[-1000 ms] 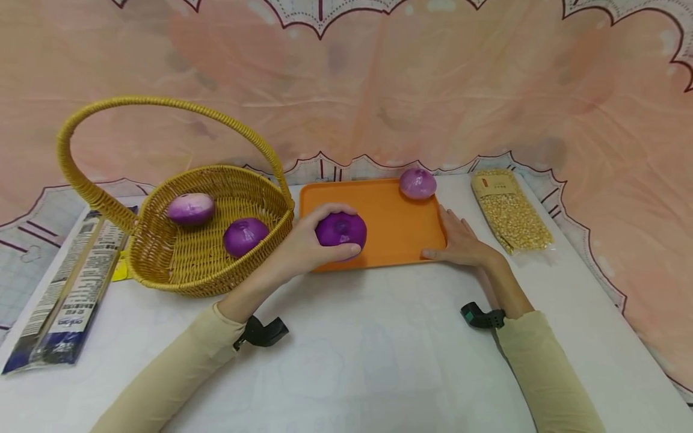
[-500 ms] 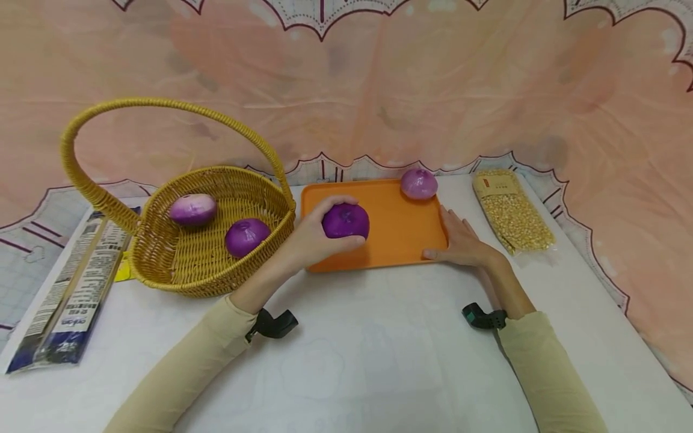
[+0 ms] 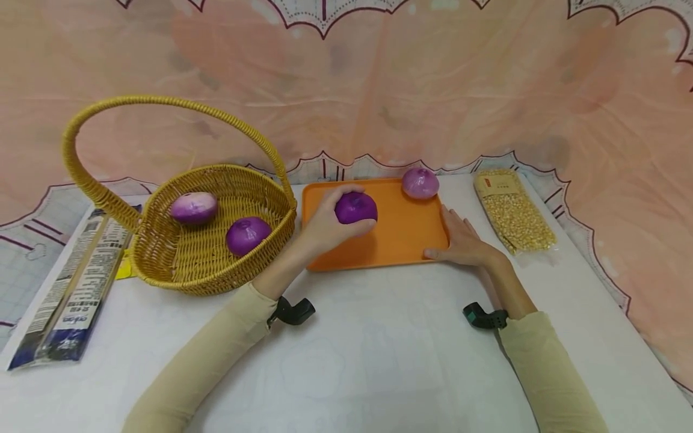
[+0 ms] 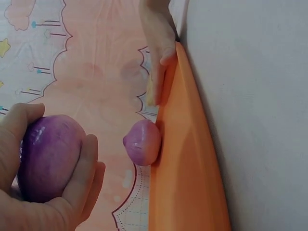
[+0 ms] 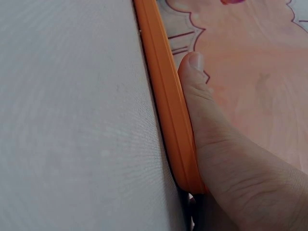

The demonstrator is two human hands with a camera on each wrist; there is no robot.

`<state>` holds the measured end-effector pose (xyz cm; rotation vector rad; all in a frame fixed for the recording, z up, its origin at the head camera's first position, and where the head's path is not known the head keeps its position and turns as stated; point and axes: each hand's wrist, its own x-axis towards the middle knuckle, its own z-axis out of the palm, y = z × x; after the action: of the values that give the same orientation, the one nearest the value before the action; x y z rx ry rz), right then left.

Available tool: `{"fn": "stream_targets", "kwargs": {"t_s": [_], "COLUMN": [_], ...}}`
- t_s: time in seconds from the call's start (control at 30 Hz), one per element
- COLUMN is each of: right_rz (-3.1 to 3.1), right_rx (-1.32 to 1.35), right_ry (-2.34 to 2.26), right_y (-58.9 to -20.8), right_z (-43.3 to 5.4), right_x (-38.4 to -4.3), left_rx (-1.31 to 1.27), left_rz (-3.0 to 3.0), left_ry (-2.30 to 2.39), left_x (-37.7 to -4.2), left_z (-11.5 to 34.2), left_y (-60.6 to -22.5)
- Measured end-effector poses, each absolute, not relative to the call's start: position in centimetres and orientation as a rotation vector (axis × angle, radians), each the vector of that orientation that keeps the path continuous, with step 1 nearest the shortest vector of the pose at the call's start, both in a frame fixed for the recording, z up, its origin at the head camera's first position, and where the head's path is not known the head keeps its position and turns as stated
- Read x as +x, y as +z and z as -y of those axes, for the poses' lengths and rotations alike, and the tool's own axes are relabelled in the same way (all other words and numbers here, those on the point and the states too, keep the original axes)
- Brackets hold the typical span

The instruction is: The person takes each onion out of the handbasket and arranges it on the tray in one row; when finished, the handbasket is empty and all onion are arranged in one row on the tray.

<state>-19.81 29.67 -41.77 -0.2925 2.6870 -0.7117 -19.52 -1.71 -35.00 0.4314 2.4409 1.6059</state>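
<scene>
One purple onion (image 3: 356,208), gripped in left hand (image 3: 328,227), over orange tray (image 3: 407,233), right hand (image 3: 460,242) spread against its edge

Soft light (wrist views dimmer).

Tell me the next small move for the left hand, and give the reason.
Probably lower the left hand and set its purple onion on the orange tray: the onion appears held above a bare stretch, a paler onion sits at the far right corner, and the right hand rests against the tray's right end, which could steady it.
</scene>
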Motion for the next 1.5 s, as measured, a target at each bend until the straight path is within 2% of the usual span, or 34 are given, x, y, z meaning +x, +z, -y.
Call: {"fn": "stream_targets", "kwargs": {"t_s": [0.83, 1.5], "right_rz": [-2.698, -2.705], "right_rx": [-0.288, -0.292], "right_ry": [-0.687, -0.694], "right_y": [-41.6, -42.0], "right_z": [-29.6, -29.6], "right_x": [-19.7, -19.9], "left_rx": [0.614, 0.611], "left_rz": [-2.528, -2.607], "left_ry": [1.532, 1.456], "left_x": [-20.9, -23.1], "left_z": [-2.3, -3.8], "left_y": [-35.7, -36.4]}}
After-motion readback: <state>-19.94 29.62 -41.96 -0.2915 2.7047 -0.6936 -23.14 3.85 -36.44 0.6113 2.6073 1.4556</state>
